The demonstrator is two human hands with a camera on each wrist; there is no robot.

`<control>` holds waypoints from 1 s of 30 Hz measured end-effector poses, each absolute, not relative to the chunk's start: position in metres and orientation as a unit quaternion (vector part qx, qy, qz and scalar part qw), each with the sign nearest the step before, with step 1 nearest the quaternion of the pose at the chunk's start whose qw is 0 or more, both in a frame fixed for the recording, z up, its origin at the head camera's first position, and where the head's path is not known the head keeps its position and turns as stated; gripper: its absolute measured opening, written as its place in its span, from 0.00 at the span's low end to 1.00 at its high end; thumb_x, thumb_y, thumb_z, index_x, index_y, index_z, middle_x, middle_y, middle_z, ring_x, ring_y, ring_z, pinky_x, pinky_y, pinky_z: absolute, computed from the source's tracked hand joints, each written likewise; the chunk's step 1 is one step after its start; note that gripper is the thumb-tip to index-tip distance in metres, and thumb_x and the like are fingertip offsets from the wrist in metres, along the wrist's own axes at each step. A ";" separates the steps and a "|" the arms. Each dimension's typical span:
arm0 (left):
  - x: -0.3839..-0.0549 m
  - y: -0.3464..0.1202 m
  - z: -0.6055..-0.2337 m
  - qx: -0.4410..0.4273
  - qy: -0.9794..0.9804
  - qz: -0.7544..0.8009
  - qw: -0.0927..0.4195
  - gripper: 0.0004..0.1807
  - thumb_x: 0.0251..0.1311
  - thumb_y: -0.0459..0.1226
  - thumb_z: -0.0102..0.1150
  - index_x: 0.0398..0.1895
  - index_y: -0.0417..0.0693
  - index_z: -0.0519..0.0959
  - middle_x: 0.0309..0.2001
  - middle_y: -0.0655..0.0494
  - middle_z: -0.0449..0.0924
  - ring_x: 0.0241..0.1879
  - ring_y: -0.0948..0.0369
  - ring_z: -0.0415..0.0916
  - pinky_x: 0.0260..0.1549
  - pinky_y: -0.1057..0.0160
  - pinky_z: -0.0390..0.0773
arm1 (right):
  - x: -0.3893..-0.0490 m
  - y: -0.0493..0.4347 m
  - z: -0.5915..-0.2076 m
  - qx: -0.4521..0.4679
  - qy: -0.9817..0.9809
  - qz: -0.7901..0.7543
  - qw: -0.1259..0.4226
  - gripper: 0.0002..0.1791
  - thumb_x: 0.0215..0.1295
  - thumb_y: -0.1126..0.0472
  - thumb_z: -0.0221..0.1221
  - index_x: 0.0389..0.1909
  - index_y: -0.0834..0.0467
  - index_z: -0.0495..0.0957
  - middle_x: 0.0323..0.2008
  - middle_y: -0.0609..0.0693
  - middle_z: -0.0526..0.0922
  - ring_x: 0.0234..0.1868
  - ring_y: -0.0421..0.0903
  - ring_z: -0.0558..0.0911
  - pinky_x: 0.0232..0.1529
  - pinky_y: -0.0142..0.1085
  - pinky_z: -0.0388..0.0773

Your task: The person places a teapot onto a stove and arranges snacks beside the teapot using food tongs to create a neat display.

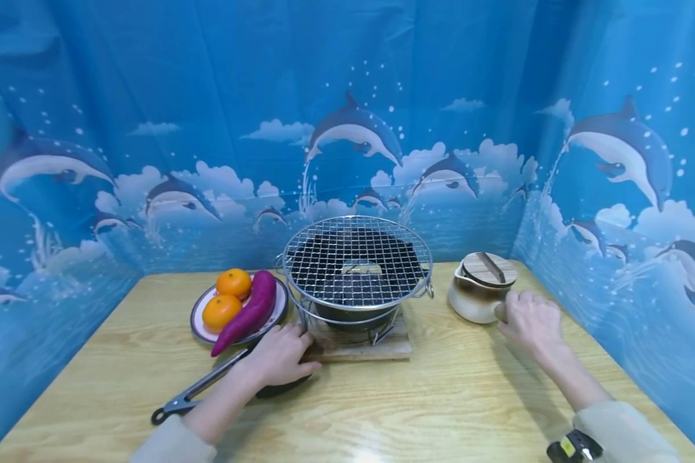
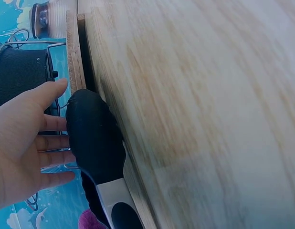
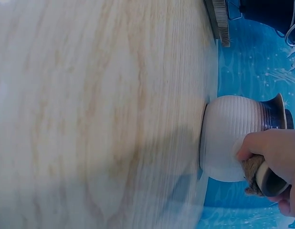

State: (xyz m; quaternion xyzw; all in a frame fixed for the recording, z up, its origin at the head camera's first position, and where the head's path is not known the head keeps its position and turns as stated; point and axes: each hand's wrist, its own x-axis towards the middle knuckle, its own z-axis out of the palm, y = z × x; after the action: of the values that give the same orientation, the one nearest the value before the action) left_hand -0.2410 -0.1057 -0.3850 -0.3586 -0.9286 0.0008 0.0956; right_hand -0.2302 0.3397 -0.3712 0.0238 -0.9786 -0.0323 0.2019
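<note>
In the head view my left hand [image 1: 280, 357] is over the black head of a pair of tongs [image 1: 208, 381], in front of the grill. Its fingers are extended behind the tongs' black head [image 2: 96, 138] in the left wrist view, with the thumb apart and not wrapped around it. On the right stands a cream and brown ceramic pot [image 1: 473, 302] with a spout and a wooden lid [image 1: 490, 267]. My right hand [image 1: 533, 318] grips its side handle [image 3: 270, 180], which has twine wound at its base. The pot sits upright on the table.
A round tabletop grill with a wire mesh [image 1: 356, 263] stands on a wooden board [image 1: 395, 348] in the middle. To its left, a plate [image 1: 194, 319] holds two oranges [image 1: 222, 313] and a long purple eggplant [image 1: 253, 315]. A blue dolphin curtain [image 1: 237, 77] encloses the table [image 1: 417, 411].
</note>
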 end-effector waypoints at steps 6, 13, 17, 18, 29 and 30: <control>-0.241 -0.105 -0.385 -0.362 -0.927 0.001 0.093 0.25 0.51 0.56 0.60 0.38 0.43 0.79 0.34 0.50 0.75 0.35 0.53 0.71 0.37 0.53 0.72 | -0.229 0.342 -0.373 0.034 -0.978 -0.036 0.204 0.15 0.46 0.59 0.60 0.24 0.64 0.66 0.21 0.59 0.68 0.24 0.61 0.71 0.23 0.50 0.66; -0.243 -0.104 -0.384 -0.358 -0.929 0.002 0.092 0.26 0.50 0.56 0.61 0.37 0.43 0.79 0.34 0.50 0.75 0.35 0.52 0.71 0.36 0.53 0.72 | -0.229 0.338 -0.371 0.028 -0.978 -0.040 0.202 0.14 0.50 0.59 0.58 0.25 0.64 0.66 0.21 0.59 0.68 0.27 0.63 0.72 0.27 0.53 0.66; -0.242 -0.104 -0.384 -0.360 -0.929 0.003 0.092 0.26 0.51 0.56 0.61 0.38 0.43 0.79 0.34 0.49 0.75 0.35 0.52 0.71 0.36 0.52 0.72 | -0.229 0.333 -0.369 0.021 -0.979 -0.050 0.195 0.15 0.52 0.59 0.59 0.24 0.66 0.66 0.21 0.60 0.68 0.26 0.62 0.72 0.27 0.53 0.66; -0.242 -0.104 -0.384 -0.361 -0.928 0.003 0.093 0.26 0.51 0.56 0.61 0.38 0.43 0.79 0.33 0.49 0.75 0.35 0.52 0.71 0.36 0.52 0.72 | -0.229 0.331 -0.369 0.019 -0.979 -0.052 0.194 0.15 0.52 0.60 0.59 0.24 0.66 0.66 0.21 0.60 0.68 0.26 0.62 0.72 0.27 0.53 0.66; -0.243 -0.105 -0.386 -0.369 -0.923 0.010 0.110 0.26 0.50 0.56 0.61 0.39 0.41 0.79 0.34 0.49 0.75 0.36 0.51 0.72 0.36 0.52 0.72 | -0.232 0.326 -0.372 0.022 -0.974 -0.072 0.216 0.15 0.58 0.60 0.56 0.24 0.67 0.65 0.20 0.62 0.67 0.25 0.62 0.72 0.24 0.53 0.67; -0.243 -0.105 -0.386 -0.370 -0.922 0.010 0.110 0.26 0.50 0.56 0.61 0.39 0.41 0.79 0.34 0.49 0.75 0.36 0.51 0.72 0.36 0.52 0.72 | -0.232 0.327 -0.372 0.024 -0.974 -0.069 0.215 0.15 0.58 0.60 0.56 0.24 0.67 0.65 0.20 0.62 0.68 0.25 0.62 0.72 0.25 0.53 0.67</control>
State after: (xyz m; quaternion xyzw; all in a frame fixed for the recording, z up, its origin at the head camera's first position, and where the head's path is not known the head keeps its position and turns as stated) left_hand -0.2428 -0.1047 -0.3863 -0.3699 -0.9225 0.0102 0.1098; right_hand -0.2323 0.3271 -0.3721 0.0241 -0.9739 -0.0693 0.2148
